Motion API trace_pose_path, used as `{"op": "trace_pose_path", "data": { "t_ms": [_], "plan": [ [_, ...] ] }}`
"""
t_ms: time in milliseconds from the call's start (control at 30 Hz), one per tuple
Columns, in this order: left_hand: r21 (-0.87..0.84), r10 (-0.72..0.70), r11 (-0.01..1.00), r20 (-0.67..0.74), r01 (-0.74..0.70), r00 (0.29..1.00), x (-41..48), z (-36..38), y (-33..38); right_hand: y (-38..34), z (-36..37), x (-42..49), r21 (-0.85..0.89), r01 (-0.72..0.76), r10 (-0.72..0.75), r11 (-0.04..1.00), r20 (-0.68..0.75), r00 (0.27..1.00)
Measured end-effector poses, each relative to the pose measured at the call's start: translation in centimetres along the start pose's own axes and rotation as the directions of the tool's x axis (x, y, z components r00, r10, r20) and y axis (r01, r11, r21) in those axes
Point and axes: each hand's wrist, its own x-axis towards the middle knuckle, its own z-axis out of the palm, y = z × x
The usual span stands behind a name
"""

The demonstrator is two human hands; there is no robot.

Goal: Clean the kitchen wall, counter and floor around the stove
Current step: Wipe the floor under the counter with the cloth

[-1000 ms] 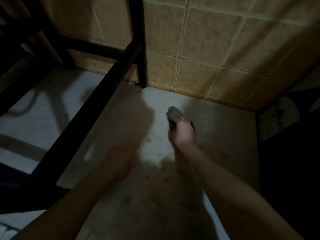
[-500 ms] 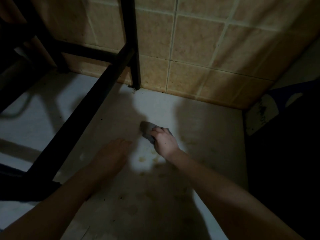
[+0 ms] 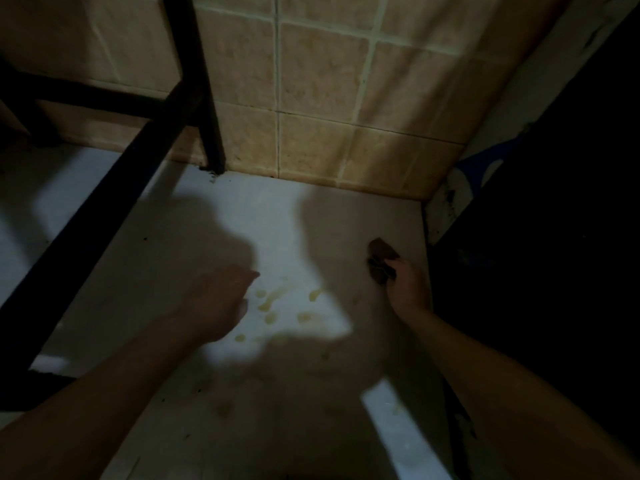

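Observation:
My right hand [image 3: 407, 289] grips a dark crumpled cloth [image 3: 381, 263] and presses it on the white floor [image 3: 284, 209] close to the right edge. My left hand [image 3: 220, 299] rests on the floor to the left, fingers loosely together, holding nothing. Between the two hands lie several yellowish greasy spots [image 3: 277, 306] in a lit patch. The tan tiled wall [image 3: 318, 81] rises behind. Much of the scene is in deep shadow.
A black metal stand frame [image 3: 194, 81] has a leg meeting the floor at the wall, with a bar running toward the lower left. A dark object with a blue-and-white patch [image 3: 485, 168] blocks the right side. Dark crumbs lie at the leg's foot [image 3: 211, 176].
My right hand swept the cloth from the middle of the floor across to the right edge. The left hand stayed planted beside the stains.

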Motion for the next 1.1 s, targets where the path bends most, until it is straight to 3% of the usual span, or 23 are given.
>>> {"op": "trace_pose_path", "data": {
  "t_ms": [233, 400, 633, 800, 1100],
  "plan": [
    [0.094, 0.043, 0.995, 0.024, -0.045, 0.999, 0.5, 0.3, 1.7, 0.3, 0.1, -0.6, 0.012, -0.126, 0.126, 0.992, -0.027, 0.992],
    [0.059, 0.062, 0.996, -0.027, -0.06, 0.998, -0.4, 0.4, -0.1, -1.7, 1.4, -1.1, -0.037, -0.101, 0.1, 0.994, -0.045, 0.994],
    [0.071, -0.044, 0.997, -0.007, 0.044, 0.999, -2.0, 1.0, -2.7, -9.2, 5.0, -1.4, -0.004, 0.114, -0.113, 0.993, 0.084, 0.99],
    [0.131, -0.077, 0.989, 0.071, 0.067, 0.994, -3.9, 1.3, -4.4, -15.0, 7.9, -3.1, 0.009, 0.415, -0.406, 0.91, 0.229, 0.885],
    [0.177, -0.09, 0.982, 0.094, 0.072, 0.992, -7.8, 1.2, -5.2, -18.5, 10.1, -5.4, -0.073, 0.628, -0.556, 0.775, 0.393, 0.732]
  ]
}}
